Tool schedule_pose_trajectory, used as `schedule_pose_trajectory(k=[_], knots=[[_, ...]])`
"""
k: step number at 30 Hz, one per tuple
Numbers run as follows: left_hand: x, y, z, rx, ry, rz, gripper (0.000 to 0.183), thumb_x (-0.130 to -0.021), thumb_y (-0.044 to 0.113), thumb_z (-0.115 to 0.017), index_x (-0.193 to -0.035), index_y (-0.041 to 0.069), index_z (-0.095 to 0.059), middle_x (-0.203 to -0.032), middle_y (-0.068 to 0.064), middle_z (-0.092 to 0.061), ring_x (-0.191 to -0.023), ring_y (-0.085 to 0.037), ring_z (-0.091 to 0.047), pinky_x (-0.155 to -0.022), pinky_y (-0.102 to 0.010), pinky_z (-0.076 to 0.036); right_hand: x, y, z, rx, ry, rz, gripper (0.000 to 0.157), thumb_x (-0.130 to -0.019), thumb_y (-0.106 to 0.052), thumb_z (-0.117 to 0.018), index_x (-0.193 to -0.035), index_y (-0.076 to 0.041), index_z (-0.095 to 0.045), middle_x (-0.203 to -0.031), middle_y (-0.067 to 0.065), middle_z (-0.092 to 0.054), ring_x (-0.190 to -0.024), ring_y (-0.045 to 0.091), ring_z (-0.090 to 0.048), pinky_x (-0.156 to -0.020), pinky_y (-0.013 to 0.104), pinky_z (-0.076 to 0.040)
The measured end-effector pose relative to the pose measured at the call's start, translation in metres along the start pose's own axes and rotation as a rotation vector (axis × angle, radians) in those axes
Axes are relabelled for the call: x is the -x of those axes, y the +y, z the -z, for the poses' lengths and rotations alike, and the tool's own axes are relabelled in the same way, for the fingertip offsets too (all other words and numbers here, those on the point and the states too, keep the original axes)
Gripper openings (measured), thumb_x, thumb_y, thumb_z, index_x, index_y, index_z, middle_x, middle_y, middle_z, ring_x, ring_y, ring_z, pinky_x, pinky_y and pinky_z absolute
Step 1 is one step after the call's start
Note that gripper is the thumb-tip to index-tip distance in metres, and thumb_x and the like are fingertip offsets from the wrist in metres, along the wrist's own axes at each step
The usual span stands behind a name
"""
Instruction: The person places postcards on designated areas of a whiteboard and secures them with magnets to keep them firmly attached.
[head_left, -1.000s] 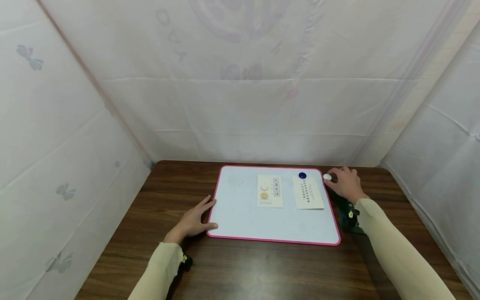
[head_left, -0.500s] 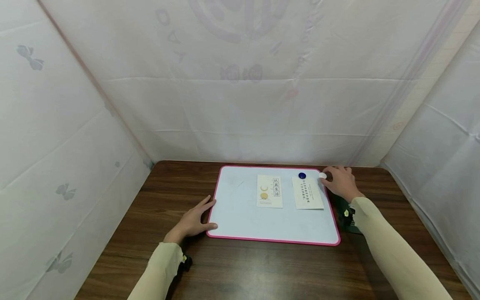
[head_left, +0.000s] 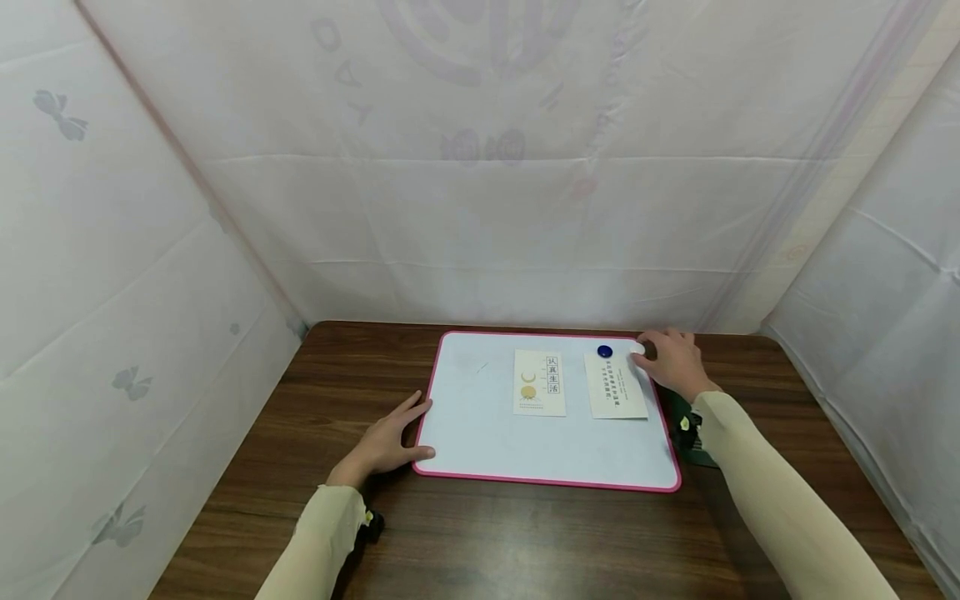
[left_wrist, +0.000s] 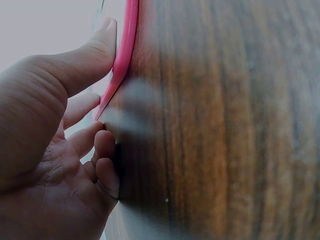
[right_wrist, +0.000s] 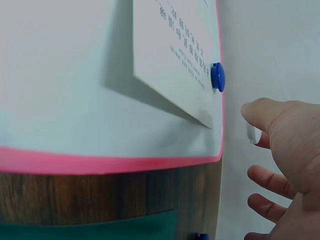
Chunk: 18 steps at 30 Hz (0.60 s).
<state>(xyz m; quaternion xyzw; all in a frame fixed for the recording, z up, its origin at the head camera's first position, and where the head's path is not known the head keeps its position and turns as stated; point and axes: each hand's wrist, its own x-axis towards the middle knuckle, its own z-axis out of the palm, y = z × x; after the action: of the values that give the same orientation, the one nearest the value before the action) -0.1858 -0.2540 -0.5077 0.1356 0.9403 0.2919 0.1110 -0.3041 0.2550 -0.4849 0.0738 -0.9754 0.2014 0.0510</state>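
A whiteboard with a pink rim (head_left: 480,442) lies flat on the wooden table. My left hand (head_left: 382,442) rests at its left edge, thumb and fingers spread along the rim. Pinched between thumb and finger of my right hand (head_left: 672,363) is a white round magnet (right_wrist: 252,133), near the board's far right corner. Just left of that hand, a blue round magnet (head_left: 604,352) sits at the top of a printed card (head_left: 617,386). The card's near end lifts off the board in the right wrist view. A second card (head_left: 539,383), with a yellow moon drawing, lies further left.
Partly under my right forearm, a dark green flat thing (head_left: 699,458) lies on the table. Beside it, a small blue object (right_wrist: 202,237) shows in the right wrist view. White patterned cloth (head_left: 480,233) hangs behind the table and along both sides.
My right hand has moved left with the white magnet, from outside the board's right edge to over its far right corner. The left hand stays where it was.
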Motion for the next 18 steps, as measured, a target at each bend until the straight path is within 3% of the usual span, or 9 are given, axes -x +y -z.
schedule_pose_trajectory(k=[18], knots=[[0.000,0.000,-0.001,-0.006,0.009,-0.007,0.087,-0.088,0.040,-0.081,-0.159,0.012,-0.040,-0.168,-0.016,-0.024,-0.148,-0.049,-0.031,-0.109,-0.076,-0.026,-0.006,-0.021,-0.002,-0.008,-0.009,0.041,0.039,-0.098,-0.025,-0.072,-0.127,-0.001,-0.066,-0.133,0.033,-0.054,-0.120,0.053,-0.041,-0.099,0.071,-0.035]])
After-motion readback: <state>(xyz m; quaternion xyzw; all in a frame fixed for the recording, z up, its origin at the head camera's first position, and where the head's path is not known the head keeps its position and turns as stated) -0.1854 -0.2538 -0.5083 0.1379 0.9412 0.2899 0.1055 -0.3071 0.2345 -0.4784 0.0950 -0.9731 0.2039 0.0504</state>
